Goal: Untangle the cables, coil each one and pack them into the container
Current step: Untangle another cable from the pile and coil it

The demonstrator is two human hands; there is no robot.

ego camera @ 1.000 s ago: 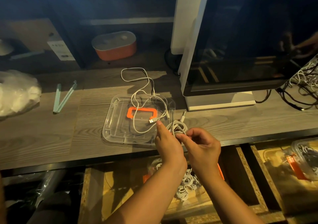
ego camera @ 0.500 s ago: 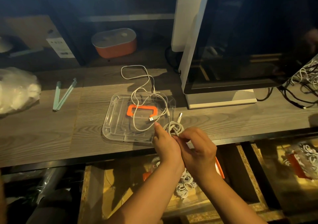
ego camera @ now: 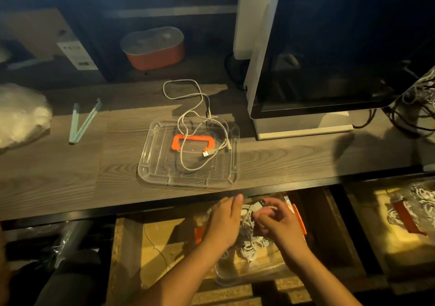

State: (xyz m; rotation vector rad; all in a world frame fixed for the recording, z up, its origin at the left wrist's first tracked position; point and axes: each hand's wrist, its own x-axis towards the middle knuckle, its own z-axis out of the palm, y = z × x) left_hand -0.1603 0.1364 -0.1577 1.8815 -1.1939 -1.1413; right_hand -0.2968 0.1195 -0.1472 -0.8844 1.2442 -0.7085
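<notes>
White coiled cable pinched in the right hand, with the left hand loosely spread alongside.

Left hand straight-fingered, right hand curled.

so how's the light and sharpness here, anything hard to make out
Head view: dim warm light, the back shelf nearly black; the dark monitor screen shows faint reflections; the lens bows the grey wooden desk; the left hand and right hand blur around the coiled white cable, so the left fingers' hold is hard to read.
</notes>
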